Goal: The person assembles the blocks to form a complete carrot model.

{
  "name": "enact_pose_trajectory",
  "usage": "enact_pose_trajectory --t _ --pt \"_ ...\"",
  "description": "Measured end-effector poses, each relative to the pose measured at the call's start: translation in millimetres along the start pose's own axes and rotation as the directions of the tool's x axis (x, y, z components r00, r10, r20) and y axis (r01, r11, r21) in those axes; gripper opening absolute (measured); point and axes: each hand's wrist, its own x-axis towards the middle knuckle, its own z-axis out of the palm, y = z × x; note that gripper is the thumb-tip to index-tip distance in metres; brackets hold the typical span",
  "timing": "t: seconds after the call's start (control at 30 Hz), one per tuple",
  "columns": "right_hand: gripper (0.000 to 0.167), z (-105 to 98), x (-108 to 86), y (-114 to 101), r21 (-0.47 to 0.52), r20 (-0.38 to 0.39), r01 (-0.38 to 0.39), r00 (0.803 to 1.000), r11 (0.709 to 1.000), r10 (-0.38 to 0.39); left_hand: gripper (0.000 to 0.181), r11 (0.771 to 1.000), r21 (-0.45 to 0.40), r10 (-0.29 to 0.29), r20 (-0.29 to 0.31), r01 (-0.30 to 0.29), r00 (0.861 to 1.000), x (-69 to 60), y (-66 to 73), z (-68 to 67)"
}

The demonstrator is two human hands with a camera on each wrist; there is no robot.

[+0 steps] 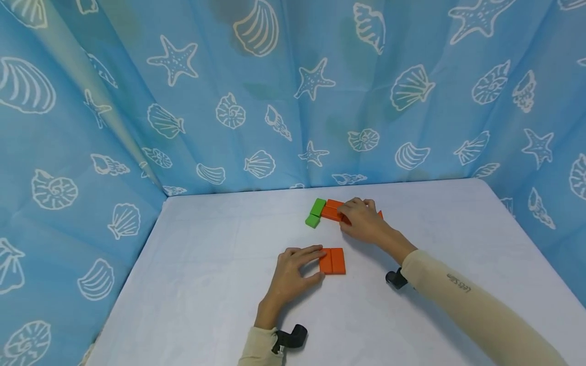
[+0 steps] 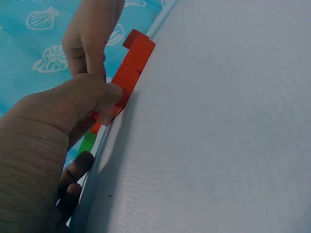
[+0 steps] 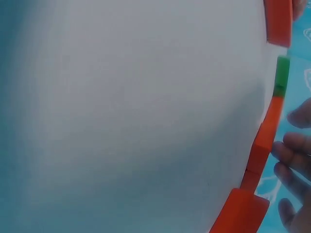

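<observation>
Orange block (image 1: 325, 263) sits pinched by left hand (image 1: 292, 274) — grip of right hand (image 1: 363, 222) unclear

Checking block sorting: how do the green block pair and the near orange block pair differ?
Colour: the green block pair is green; the near orange block pair is orange.
Place: the green pair sits at the left end of the far row; the orange pair lies nearer the person, apart from it.
Contact: the left hand touches the orange pair; no hand touches the green.
Shared: both lie on the white tabletop.
</observation>
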Motion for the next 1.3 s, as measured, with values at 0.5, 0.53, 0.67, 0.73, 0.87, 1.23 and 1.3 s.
enact_pose_trajectory --t 0.5,0.53,0.67,0.73,0.87,1.23,1.3 --pt "0.04 -4.7 4.7 -0.8 0.103 -0.015 0.088 0.996 0.991 -0.087 0.046 1.0 0.022 -0.013 0.005 0.012 1.0 -0.4 -1.0 1.8" --pt "0.044 -3.7 7.2 0.7 0.097 0.006 0.093 0.996 0.991 -0.094 0.045 1.0 0.024 -0.014 0.003 0.014 1.0 -1.2 -1.0 1.9" --pt "0.055 0.0 14.2 4.7 0.099 0.084 0.102 0.99 0.99 -0.111 0.045 1.0 0.022 -0.003 -0.003 0.003 1.0 -2.5 -1.3 2.5" --pt "0.057 0.7 16.7 5.7 0.099 0.105 0.106 0.988 0.989 -0.116 0.045 1.0 0.022 0.003 -0.002 -0.003 1.0 -1.8 -0.9 1.9" --pt "0.057 1.3 20.5 6.7 0.08 0.132 0.133 0.981 0.988 -0.143 0.046 1.0 0.027 0.004 0.0 -0.004 1.0 -0.2 -0.5 1.2" --pt "0.055 -0.5 24.6 11.5 0.074 0.174 0.182 0.966 0.981 -0.192 0.046 0.999 0.051 -0.011 0.02 0.01 1.0 1.4 0.1 1.0" --pt "0.053 -2.3 23.2 11.6 0.07 0.157 0.184 0.969 0.98 -0.193 0.046 0.999 0.05 -0.013 0.022 0.012 1.0 1.1 0.6 1.1"
